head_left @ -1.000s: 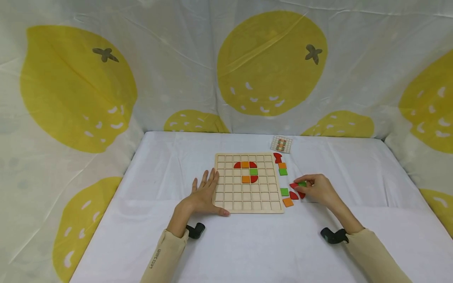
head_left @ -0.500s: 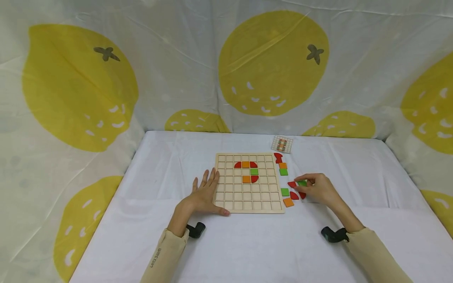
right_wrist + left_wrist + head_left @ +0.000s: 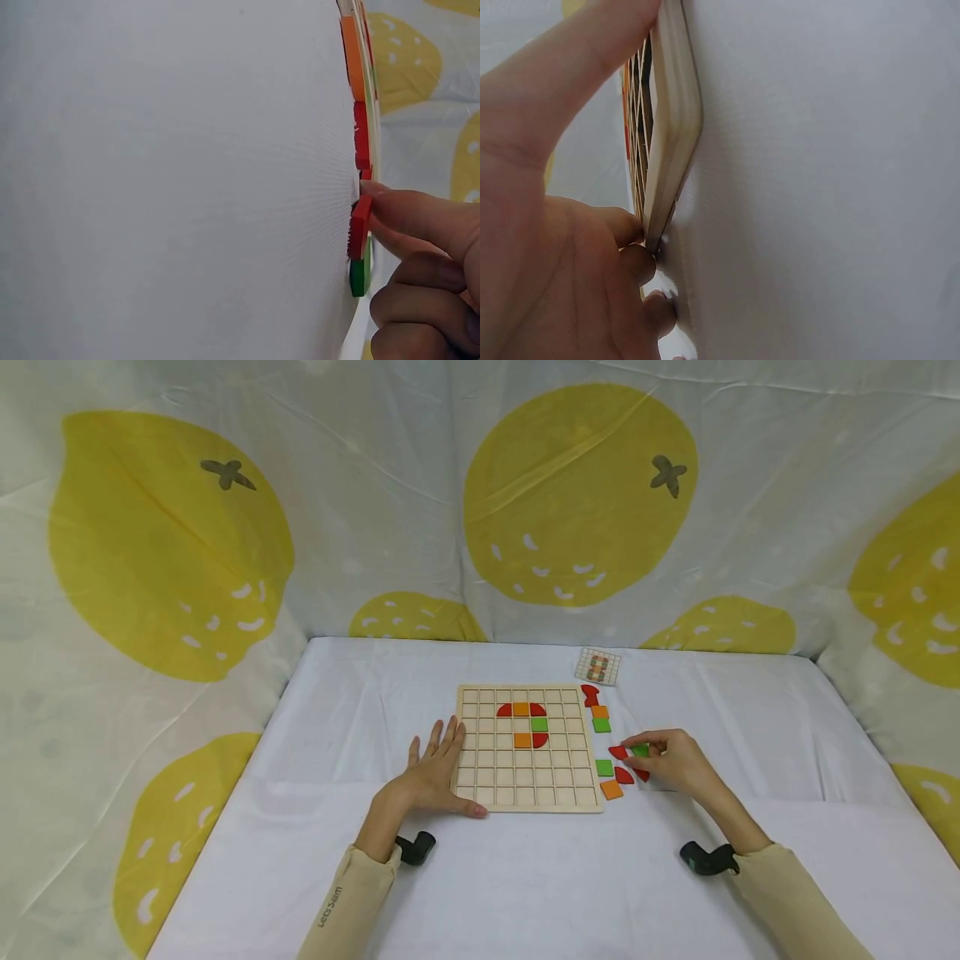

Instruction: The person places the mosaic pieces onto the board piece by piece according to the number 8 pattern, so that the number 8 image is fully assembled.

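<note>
Your wooden board (image 3: 525, 779) lies flat on the white cloth (image 3: 547, 885). Six pieces sit in its cells: a far row of red quarter (image 3: 504, 710), orange square (image 3: 521, 709) and second red quarter (image 3: 537, 710); one green square (image 3: 538, 724) just nearer than the second red; then another orange and another red side by side. The cell between the two oranges holds no piece. I'd judge the laying-in partway along, since ten pieces that I can count lie loose off the board's right side: five red, two orange, three green.

At the board's left edge your left hand (image 3: 431, 777) is spread, fingers out straight and touching that edge, thumb on the near edge; it bears on the board without wrapping round it. To the board's right, your right hand (image 3: 671, 760) has thumb and forefinger bent together, seemingly pinching a loose red quarter (image 3: 617, 752); how firmly, I can't tell. A loose green square (image 3: 640, 749) shows partly beneath that hand.

Beyond the board's far right corner lies the printed card (image 3: 597, 667), its small coloured figure apparently fuller than yours.
</note>
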Demonstrator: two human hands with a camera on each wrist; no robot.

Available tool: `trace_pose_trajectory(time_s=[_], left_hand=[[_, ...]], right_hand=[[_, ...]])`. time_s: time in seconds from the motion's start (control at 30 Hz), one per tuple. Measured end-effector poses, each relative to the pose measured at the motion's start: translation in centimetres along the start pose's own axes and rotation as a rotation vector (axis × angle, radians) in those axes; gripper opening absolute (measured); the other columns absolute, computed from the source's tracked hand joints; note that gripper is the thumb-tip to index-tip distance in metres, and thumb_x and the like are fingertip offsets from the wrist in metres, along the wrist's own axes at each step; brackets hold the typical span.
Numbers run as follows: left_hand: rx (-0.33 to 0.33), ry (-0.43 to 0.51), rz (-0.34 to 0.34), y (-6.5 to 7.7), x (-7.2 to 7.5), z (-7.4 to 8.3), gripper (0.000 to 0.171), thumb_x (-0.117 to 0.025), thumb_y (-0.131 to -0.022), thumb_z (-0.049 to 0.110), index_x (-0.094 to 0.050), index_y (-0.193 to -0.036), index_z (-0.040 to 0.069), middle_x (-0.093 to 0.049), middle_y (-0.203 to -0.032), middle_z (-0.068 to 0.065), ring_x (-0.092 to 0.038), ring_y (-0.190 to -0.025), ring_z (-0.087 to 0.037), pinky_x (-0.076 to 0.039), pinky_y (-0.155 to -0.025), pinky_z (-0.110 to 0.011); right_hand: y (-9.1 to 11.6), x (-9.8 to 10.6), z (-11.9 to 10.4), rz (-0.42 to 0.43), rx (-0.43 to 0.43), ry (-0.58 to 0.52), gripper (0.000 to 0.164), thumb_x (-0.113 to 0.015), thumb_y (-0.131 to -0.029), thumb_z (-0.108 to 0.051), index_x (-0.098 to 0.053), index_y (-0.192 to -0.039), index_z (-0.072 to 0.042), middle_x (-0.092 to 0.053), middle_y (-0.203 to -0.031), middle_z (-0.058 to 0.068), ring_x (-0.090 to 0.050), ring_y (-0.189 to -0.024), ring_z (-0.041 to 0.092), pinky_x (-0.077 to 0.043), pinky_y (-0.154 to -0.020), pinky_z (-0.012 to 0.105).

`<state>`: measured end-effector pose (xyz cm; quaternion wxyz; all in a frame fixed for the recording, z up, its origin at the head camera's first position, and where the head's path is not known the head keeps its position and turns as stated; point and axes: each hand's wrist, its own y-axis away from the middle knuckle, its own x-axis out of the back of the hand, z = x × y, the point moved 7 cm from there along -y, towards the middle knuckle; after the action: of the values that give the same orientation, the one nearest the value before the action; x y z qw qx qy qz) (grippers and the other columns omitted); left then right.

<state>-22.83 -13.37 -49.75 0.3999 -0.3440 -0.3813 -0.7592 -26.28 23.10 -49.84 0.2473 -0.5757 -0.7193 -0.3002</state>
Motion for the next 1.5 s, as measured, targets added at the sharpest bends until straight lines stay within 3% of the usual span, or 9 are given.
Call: trace_pose_trajectory(time_s=[0.17,0.4,0.6,0.77,0.97,1.2,1.5], left_hand=[[-0.001,0.002,-0.002,0.0,0.0,0.0,0.142,-0.087,-0.074,0.060,0.005,-0.165,0.003,0.015,-0.174,-0.012,0.017,-0.161,-0.037,0.009,-0.125,-0.068],[-0.001,0.004,-0.002,0.1,0.2,0.1,0.142,-0.088,-0.074,0.060,0.004,-0.165,0.002,0.015,-0.174,-0.013,0.017,-0.161,-0.037,0.009,-0.125,-0.069],[-0.005,0.007,-0.005,0.2,0.1,0.1,0.142,-0.088,-0.074,0.059,0.004,-0.165,0.002,0.015,-0.174,-0.013,0.017,-0.161,-0.037,0.009,-0.125,-0.069],[0.002,0.008,-0.008,0.2,0.0,0.1,0.141,-0.088,-0.074,0.059,0.004,-0.165,0.002,0.014,-0.174,-0.013,0.016,-0.161,-0.037,0.009,-0.125,-0.068],[0.001,0.000,-0.003,0.2,0.1,0.0,0.141,-0.087,-0.074,0.060,0.004,-0.165,0.002,0.014,-0.174,-0.013,0.016,-0.161,-0.037,0.008,-0.125,-0.069],[0.000,-0.008,-0.006,0.2,0.2,0.0,0.141,-0.086,-0.074,0.061,0.004,-0.165,0.003,0.015,-0.174,-0.012,0.017,-0.161,-0.037,0.007,-0.125,-0.069],[0.003,-0.016,-0.005,0.1,0.2,0.0,0.142,-0.086,-0.074,0.062,0.004,-0.165,0.003,0.014,-0.174,-0.013,0.015,-0.161,-0.037,0.006,-0.126,-0.069]], right_hand=[[-0.2,0.0,-0.3,0.002,0.002,0.011,0.032,-0.081,-0.090,-0.020,-0.077,-0.118,-0.006,-0.048,-0.061,0.000,-0.047,-0.057,0.017,-0.029,-0.051,0.025],[-0.8,-0.2,-2.6,-0.003,0.052,-0.016,0.033,-0.080,-0.091,-0.019,-0.076,-0.117,-0.001,-0.042,-0.061,-0.001,-0.039,-0.051,0.014,-0.029,-0.049,0.025],[-1.7,-2.5,-5.5,-0.055,0.082,-0.042,0.032,-0.082,-0.090,-0.023,-0.078,-0.114,-0.004,-0.041,-0.065,-0.001,-0.032,-0.049,0.013,-0.025,-0.047,0.022],[-2.4,-4.6,-8.3,-0.064,0.144,-0.072,0.026,-0.084,-0.088,-0.021,-0.080,-0.109,-0.005,-0.040,-0.064,-0.002,-0.030,-0.055,0.013,-0.023,-0.051,0.022],[-3.4,-6.9,-10.7,-0.076,0.159,-0.077,0.027,-0.085,-0.087,-0.020,-0.080,-0.108,-0.004,-0.034,-0.060,-0.003,-0.029,-0.055,0.013,-0.022,-0.052,0.023],[-4.0,-8.7,-12.3,-0.074,0.160,-0.089,0.025,-0.085,-0.086,-0.020,-0.080,-0.106,-0.006,-0.034,-0.057,-0.004,-0.033,-0.053,0.012,-0.024,-0.052,0.023],[-4.4,-9.8,-12.9,-0.058,0.153,-0.070,0.023,-0.085,-0.087,-0.021,-0.081,-0.106,-0.008,-0.039,-0.058,-0.003,-0.037,-0.052,0.013,-0.026,-0.051,0.023]])
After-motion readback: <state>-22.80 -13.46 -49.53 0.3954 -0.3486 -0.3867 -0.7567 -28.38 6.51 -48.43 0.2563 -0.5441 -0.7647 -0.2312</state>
